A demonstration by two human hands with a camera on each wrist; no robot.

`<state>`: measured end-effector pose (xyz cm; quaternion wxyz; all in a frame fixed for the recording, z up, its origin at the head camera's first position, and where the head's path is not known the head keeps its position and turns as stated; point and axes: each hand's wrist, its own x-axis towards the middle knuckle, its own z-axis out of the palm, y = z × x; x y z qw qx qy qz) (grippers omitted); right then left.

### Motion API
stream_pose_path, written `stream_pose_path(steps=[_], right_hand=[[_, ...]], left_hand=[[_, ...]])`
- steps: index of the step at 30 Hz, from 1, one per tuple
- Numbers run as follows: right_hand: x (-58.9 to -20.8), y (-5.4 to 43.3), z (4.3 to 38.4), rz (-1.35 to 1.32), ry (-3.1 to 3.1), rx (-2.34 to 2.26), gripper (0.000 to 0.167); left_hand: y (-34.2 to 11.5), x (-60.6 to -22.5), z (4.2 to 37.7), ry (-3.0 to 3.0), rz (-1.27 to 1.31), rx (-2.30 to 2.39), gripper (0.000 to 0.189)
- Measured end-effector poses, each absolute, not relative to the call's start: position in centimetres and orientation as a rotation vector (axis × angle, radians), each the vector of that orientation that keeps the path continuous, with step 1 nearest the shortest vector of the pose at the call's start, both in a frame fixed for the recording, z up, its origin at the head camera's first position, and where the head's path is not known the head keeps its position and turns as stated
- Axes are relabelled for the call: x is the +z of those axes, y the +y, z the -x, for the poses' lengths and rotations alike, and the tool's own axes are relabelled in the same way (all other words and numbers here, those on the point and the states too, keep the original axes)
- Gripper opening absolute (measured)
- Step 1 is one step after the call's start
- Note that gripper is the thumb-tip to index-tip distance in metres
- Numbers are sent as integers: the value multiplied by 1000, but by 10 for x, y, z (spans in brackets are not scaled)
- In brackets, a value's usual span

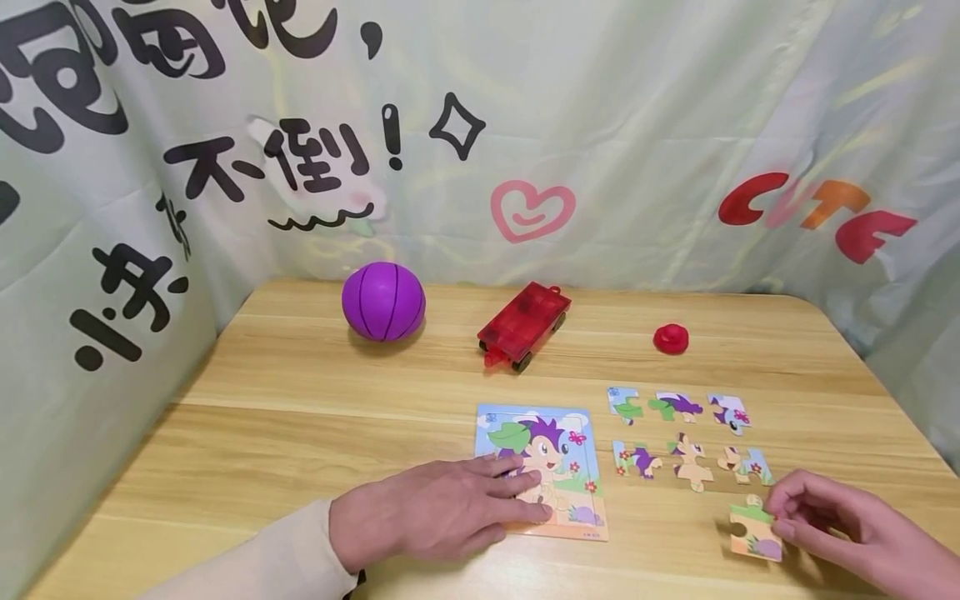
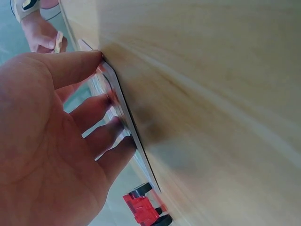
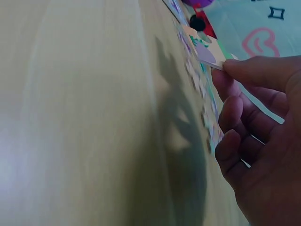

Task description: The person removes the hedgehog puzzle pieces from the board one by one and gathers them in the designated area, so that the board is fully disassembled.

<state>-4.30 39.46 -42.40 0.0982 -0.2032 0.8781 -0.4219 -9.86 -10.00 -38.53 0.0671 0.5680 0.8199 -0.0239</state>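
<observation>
My left hand (image 1: 446, 508) lies palm down over the lower left of a square hedgehog picture board (image 1: 597, 467), fingers spread across it. In the left wrist view, fingertips meet the edge of the board (image 2: 123, 108). My right hand (image 1: 855, 517) pinches a puzzle piece (image 1: 756, 535) with green, tan and purple on it between thumb and fingers. In the right wrist view that puzzle piece (image 3: 207, 51) is raised off the table, its shadow beneath. Several loose pieces (image 1: 693, 473) lie in two rows between board and right hand.
Toward the back of the wooden table (image 1: 300, 433) stand a purple ball (image 1: 384, 302), a red toy wagon (image 1: 525, 323) with black wheels, and a small red hat-shaped object (image 1: 671, 338). A printed curtain (image 1: 637, 125) hangs behind the table and along its sides.
</observation>
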Motion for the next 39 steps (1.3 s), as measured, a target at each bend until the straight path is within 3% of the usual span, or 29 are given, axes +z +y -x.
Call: stream_pose_path(steps=[10,14,19,39], right_hand=[[-444,429,39,675,2586,-1342,43],[-444,432,37,592,2668,-1244,37],[-440,420,33,328,2866,-976,15],[-435,402,35,201,2905,-746,18]], left_hand=[[-100,-385,98,2474,-1715,-78,48],[-100,-385,98,2482,-1731,-87,48],[-100,-385,98,2486,-1730,-73,48],[-100,-386,96,2490,-1744,-66,48]])
